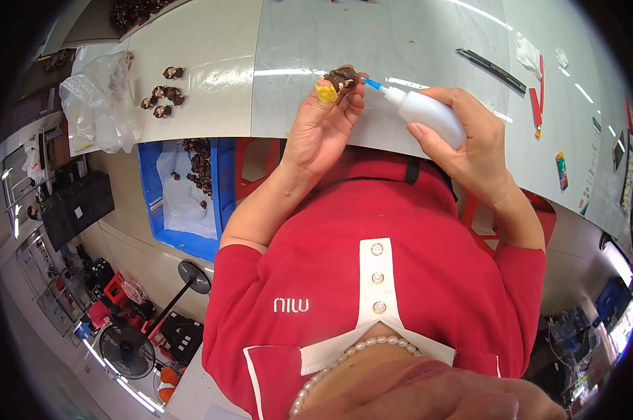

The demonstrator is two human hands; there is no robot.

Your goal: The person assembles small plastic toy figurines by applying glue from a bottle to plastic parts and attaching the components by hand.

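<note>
My left hand (pixel 315 133) is raised at the table's near edge, its fingers closed on a small dark brown figurine (pixel 342 78) with pale spots. Something yellow (pixel 326 91) covers the tip of that thumb. My right hand (pixel 470 136) is wrapped round a white squeeze bottle (pixel 432 117), which is tilted toward the figurine. Its thin blue nozzle (pixel 371 83) points at the figurine's right side, by the left fingertips. Whether the nozzle touches the figurine, I cannot tell.
Several similar figurines (pixel 164 94) lie on the table at left, beside a clear plastic bag (pixel 103 101). Below the edge stands a blue crate (pixel 183 243) of more small pieces. At right lie a black slim tool (pixel 491 70), a red stick (pixel 535 112) and a small colourful tube (pixel 561 171).
</note>
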